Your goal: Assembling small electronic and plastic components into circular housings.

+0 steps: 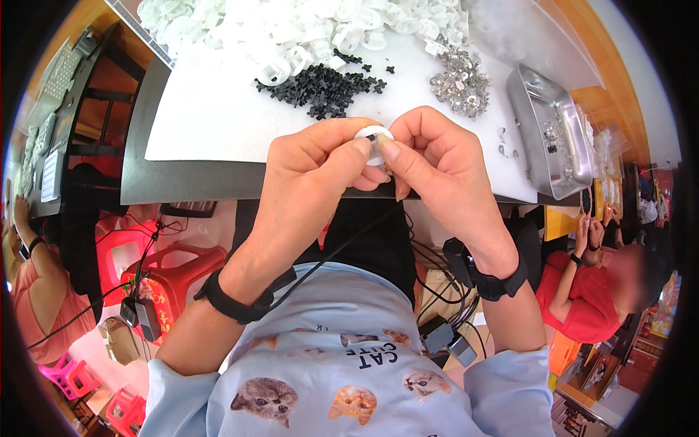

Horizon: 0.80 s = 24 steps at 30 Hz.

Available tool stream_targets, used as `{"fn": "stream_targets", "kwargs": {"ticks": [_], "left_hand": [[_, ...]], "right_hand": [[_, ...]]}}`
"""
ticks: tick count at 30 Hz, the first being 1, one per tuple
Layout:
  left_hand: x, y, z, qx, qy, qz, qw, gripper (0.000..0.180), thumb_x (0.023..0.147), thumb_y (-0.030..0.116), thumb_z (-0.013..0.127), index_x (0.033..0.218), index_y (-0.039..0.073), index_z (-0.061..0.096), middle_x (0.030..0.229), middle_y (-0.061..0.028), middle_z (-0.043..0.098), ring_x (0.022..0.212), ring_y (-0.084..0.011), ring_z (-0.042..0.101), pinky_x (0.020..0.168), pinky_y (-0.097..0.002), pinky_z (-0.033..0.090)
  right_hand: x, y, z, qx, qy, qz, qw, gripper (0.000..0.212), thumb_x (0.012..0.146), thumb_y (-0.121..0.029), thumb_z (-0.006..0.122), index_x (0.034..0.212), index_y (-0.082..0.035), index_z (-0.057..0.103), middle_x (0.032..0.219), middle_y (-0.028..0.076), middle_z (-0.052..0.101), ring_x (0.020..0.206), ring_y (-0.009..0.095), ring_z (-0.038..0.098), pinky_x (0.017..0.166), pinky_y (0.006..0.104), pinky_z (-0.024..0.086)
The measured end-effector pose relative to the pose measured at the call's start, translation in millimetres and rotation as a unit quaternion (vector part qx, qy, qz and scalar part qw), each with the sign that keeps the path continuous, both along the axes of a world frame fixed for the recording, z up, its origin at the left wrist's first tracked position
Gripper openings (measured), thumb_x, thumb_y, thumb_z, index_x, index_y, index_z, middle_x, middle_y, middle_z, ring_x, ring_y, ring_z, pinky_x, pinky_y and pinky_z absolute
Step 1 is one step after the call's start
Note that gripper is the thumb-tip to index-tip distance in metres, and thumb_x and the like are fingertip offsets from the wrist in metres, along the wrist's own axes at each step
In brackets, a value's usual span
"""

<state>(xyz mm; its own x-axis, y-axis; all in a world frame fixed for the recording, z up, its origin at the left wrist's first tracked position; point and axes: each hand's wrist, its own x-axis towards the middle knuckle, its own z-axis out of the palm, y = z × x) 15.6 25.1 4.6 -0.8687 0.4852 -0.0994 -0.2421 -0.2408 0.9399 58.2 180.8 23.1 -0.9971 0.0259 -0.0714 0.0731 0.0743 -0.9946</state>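
Between my two hands, just in front of the table's near edge, is a small round white plastic part with a dark piece at its middle. My left hand pinches its left side between thumb and fingers. From the other side my right hand closes on it, thumb pressed against its face; anything small under that thumb is hidden. Beyond my hands lies a pile of black cross-shaped pieces. Behind that spreads a large heap of white plastic parts. A mound of small shiny metal pieces lies to the right.
A metal tray with small parts inside stands at the right of the white sheet covering the dark table. Red stools and cables are at lower left. Other people sit on both sides, one in red.
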Motion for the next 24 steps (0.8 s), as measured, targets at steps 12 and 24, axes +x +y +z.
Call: {"fn": "stream_targets", "kwargs": {"ticks": [12, 24], "left_hand": [[2, 5, -6, -0.043, 0.060, 0.031, 0.997, 0.022, 0.093, 0.007, 0.053, 0.108, -0.004, 0.065, 0.086, -0.0074, 0.067, 0.073, -0.0098, 0.062, 0.065, -0.0228, 0.054], [5, 8, -10, -0.029, 0.046, 0.038, 0.998, 0.024, 0.091, 0.001, 0.049, 0.109, -0.005, 0.063, 0.090, -0.0067, 0.066, 0.077, -0.0097, 0.062, 0.071, -0.0226, 0.052]], "right_hand": [[0, -3, -3, 0.034, 0.006, -0.015, 0.999, 0.011, 0.092, -0.007, 0.057, 0.086, 0.000, 0.052, 0.072, -0.001, 0.055, 0.060, 0.001, 0.048, 0.050, 0.0182, 0.040], [2, -5, -3, 0.278, 0.143, -0.031, 0.950, 0.011, 0.085, -0.005, 0.061, 0.090, 0.001, 0.053, 0.071, 0.012, 0.060, 0.058, 0.016, 0.059, 0.052, 0.0281, 0.047]]}}
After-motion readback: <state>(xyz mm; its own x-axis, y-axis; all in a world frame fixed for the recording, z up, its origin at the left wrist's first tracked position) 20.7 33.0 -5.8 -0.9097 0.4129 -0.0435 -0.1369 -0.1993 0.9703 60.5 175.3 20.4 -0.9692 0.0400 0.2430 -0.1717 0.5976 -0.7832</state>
